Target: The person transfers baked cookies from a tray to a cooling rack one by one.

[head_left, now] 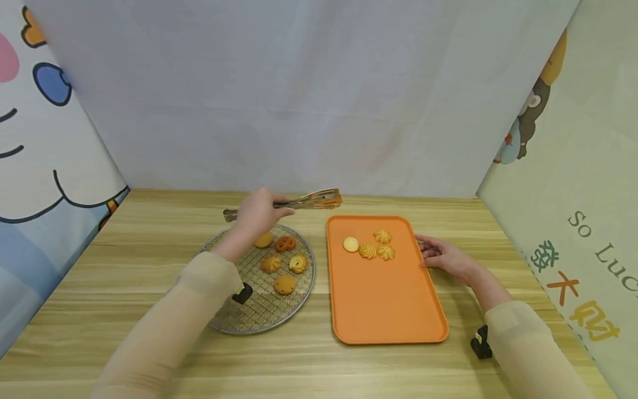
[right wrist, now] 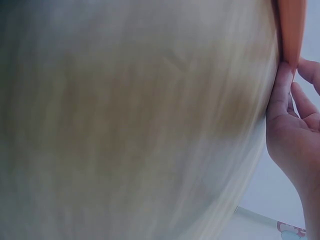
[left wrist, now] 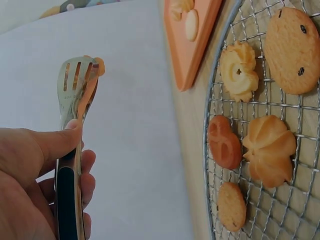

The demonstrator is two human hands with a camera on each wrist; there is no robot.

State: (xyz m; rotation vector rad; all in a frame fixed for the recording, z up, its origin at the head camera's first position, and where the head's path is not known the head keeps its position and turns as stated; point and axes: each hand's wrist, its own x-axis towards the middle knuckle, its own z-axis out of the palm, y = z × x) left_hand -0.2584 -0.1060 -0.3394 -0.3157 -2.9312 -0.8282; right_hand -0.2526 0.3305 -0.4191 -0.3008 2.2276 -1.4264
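My left hand (head_left: 258, 213) grips metal tongs (left wrist: 69, 185) with dark handle inlays, raised above the far side of a round wire rack (head_left: 249, 331). A piece of golden-brown cookie (left wrist: 101, 66) shows behind their slotted head. On the rack lie a pretzel-shaped cookie (head_left: 285, 243), a flower-shaped cookie (head_left: 271, 264), a ring-shaped swirl cookie (head_left: 298, 264) and round speckled cookies (head_left: 284, 285). My right hand (head_left: 446, 259) touches the right rim of an orange tray (head_left: 384, 310) with its fingertips. Near the tray's far end sit a pale round cookie (head_left: 351, 244) and several piped cookies (head_left: 368, 251).
Both the rack and the tray stand on a wood-grain table (head_left: 319, 366), with a narrow gap between them. A pale cloth (head_left: 309, 111) hangs behind the table. Printed panels (head_left: 563, 221) flank it on either side.
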